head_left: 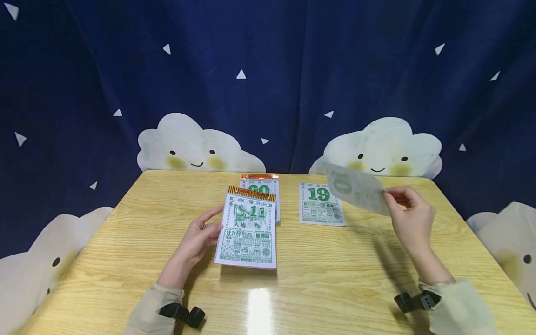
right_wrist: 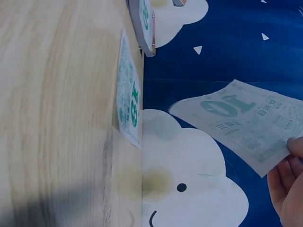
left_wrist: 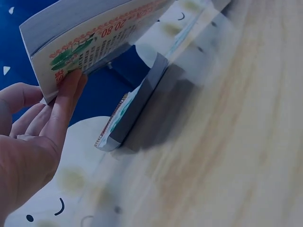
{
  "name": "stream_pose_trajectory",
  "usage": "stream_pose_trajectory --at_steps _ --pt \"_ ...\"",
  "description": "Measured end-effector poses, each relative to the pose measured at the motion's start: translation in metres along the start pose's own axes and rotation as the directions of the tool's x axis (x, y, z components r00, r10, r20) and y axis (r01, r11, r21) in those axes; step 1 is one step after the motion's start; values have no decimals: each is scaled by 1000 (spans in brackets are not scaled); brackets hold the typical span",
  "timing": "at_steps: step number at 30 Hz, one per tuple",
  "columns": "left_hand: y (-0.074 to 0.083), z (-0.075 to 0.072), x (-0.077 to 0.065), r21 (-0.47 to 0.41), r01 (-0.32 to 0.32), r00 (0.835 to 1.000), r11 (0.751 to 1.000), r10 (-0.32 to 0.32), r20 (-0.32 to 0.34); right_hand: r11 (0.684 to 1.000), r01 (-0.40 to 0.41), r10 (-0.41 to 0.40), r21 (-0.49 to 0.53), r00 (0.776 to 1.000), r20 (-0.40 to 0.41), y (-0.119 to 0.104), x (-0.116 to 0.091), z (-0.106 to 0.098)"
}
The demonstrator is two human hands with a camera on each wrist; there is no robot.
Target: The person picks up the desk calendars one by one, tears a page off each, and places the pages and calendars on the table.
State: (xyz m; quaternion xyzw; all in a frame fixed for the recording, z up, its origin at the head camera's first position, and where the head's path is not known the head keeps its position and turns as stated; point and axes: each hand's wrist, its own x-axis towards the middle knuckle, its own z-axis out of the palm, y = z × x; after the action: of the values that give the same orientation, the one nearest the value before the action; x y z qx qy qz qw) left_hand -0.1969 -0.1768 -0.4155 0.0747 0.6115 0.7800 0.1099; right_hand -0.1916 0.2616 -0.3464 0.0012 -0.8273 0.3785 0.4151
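Observation:
My left hand (head_left: 200, 238) grips a thick tear-off calendar (head_left: 247, 232) by its left edge, raised over the table with the page numbered 11 facing up. In the left wrist view, fingers press its printed back cover (left_wrist: 90, 52). My right hand (head_left: 412, 216) pinches one loose calendar page (head_left: 356, 188) at its corner, in the air. That page shows a 10, in green print (right_wrist: 236, 113) in the right wrist view. Below and left of it, a loose page numbered 19 (head_left: 321, 204) lies flat on the table.
Behind the held calendar lies a second tear-off calendar (head_left: 274, 186) reading 20, partly covered in the head view. The wooden table (head_left: 301, 274) ends at a dark blue curtain (head_left: 284, 70) with clouds and white triangles. Both wrists wear black straps.

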Motion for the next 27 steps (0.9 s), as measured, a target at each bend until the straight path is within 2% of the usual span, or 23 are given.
stream_pose_trajectory --at_steps 7,16,22,25,27 --pt "-4 -4 -8 35 30 997 999 -32 68 992 129 -129 1 991 46 2 -5 -2" --pt "-13 -4 -17 54 84 991 995 -89 104 980 198 -193 -21 970 149 3 -13 -4" --pt "-15 -4 -20 56 119 984 991 -125 125 972 232 -223 -31 959 177 1 -15 -7" --pt "-15 -3 -23 65 130 980 989 -138 141 958 283 -271 -43 945 183 0 -16 -9" --pt "-14 -2 -24 66 145 978 987 -153 143 941 335 -320 -50 928 193 -2 -17 -10"
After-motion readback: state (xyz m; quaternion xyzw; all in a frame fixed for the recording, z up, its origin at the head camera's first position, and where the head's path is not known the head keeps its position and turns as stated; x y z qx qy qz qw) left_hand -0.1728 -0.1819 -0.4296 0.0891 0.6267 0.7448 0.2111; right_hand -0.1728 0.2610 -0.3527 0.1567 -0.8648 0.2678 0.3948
